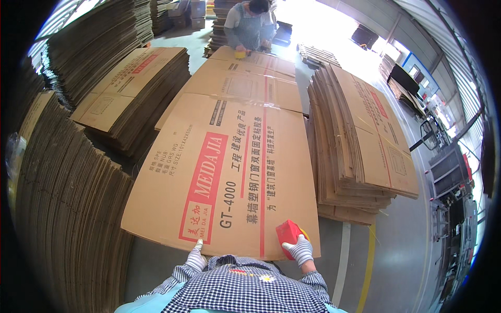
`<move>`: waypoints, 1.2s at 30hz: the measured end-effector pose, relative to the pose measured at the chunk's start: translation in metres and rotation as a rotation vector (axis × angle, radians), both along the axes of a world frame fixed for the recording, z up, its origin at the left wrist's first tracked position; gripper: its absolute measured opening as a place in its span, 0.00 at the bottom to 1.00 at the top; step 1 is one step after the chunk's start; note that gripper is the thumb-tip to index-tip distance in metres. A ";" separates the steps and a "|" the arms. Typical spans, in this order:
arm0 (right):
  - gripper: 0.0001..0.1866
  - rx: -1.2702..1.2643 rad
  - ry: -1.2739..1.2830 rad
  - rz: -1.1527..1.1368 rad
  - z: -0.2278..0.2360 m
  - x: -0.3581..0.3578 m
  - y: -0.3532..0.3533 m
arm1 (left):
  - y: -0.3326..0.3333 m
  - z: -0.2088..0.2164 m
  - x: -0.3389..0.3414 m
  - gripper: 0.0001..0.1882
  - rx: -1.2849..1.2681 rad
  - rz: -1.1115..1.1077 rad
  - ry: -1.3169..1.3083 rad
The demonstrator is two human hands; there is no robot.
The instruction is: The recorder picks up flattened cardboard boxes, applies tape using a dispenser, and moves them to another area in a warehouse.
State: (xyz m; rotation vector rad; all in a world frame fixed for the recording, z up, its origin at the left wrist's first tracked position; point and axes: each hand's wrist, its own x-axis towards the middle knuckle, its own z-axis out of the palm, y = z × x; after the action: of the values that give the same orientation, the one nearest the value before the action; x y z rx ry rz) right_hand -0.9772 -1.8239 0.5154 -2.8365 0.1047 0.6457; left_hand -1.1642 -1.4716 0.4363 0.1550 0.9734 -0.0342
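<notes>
A large flattened cardboard box (pixel 224 172) with red and black printing lies in front of me, reaching from my waist to the far side. My left hand (pixel 197 256), in a striped white glove, is at its near edge. The thumb rests on top, and the other fingers are hidden under the edge. My right hand (pixel 301 250), gloved alike, is closed around a red tape dispenser (pixel 287 236) over the near right corner of the cardboard. A bit of yellow shows beside the dispenser. Clear tape (pixel 245 99) runs across the board farther off.
A person (pixel 250 26) in an apron stands at the far end, a hand by a yellow tape roll (pixel 240 54). Stacks of flat cardboard stand left (pixel 68 193), far left (pixel 130 88) and right (pixel 360 141). A pallet (pixel 319 55) lies beyond; carts (pixel 451 172) line the right.
</notes>
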 end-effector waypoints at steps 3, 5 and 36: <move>0.41 -0.009 -0.020 0.016 -0.002 0.000 0.000 | -0.001 -0.004 0.000 0.34 0.034 0.015 0.021; 0.41 -0.007 -0.026 0.018 -0.005 0.000 -0.002 | -0.002 -0.002 0.002 0.34 0.059 0.019 0.032; 0.41 0.018 -0.026 0.010 -0.001 0.000 0.000 | 0.006 -0.018 -0.002 0.34 -0.053 0.017 0.057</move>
State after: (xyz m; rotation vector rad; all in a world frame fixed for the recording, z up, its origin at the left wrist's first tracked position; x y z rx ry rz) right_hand -0.9775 -1.8237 0.5144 -2.8289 0.0806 0.6086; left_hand -1.1660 -1.4658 0.4181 0.0974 1.0300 -0.0486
